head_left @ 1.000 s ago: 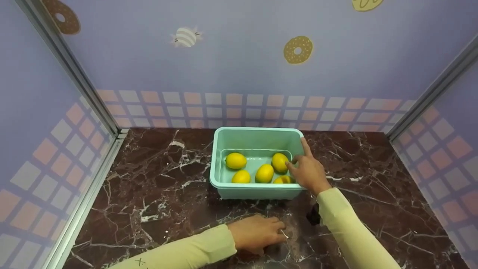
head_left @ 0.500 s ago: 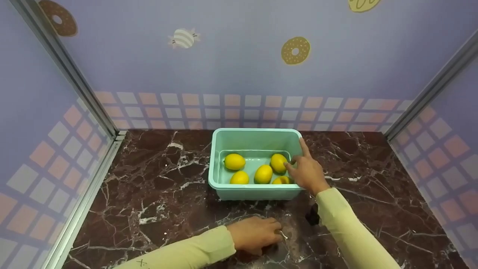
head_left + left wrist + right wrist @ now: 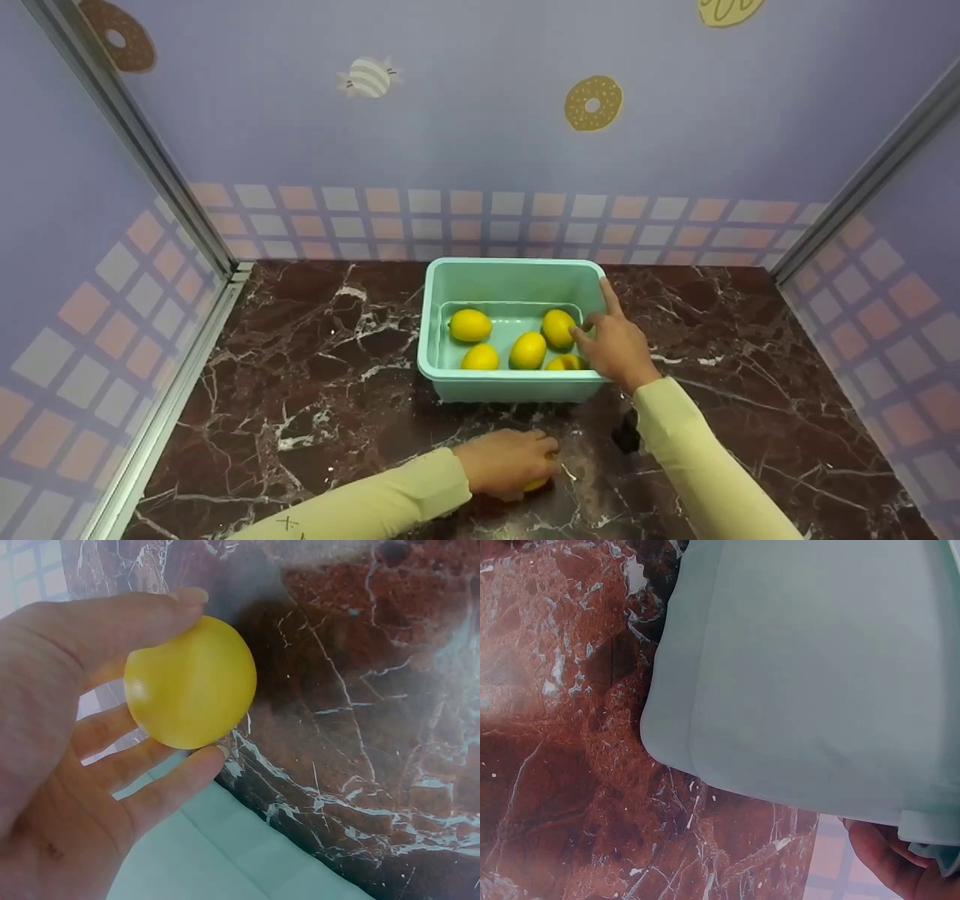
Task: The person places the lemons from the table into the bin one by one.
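My left hand (image 3: 508, 463) holds a yellow lemon (image 3: 191, 682) low over the marble-patterned table, in front of a mint-green plastic bin (image 3: 517, 388). In the left wrist view the lemon sits between the thumb and the fingers; from the head, only a sliver of it shows under the hand. At the bin's right side my right hand (image 3: 619, 346) grips the rim, thumb on the inner side and index finger along the edge. Inside the bin lie several lemons (image 3: 470, 325), one partly hidden behind the front wall. The right wrist view shows the bin's outer wall (image 3: 817, 690) and curled fingers under its rim.
The dark red marble-patterned table (image 3: 322, 450) extends around the bin. Behind it rises a purple back wall (image 3: 480, 135) with printed sweets and checks, and side panels with metal frame strips (image 3: 135, 135) stand left and right. A small black object (image 3: 626, 433) shows beside the right sleeve.
The left hand has shifted slightly left, and a lemon now shows beneath its fingers. The right hand stays at the bin's rim, and the lemons in the bin lie as before.
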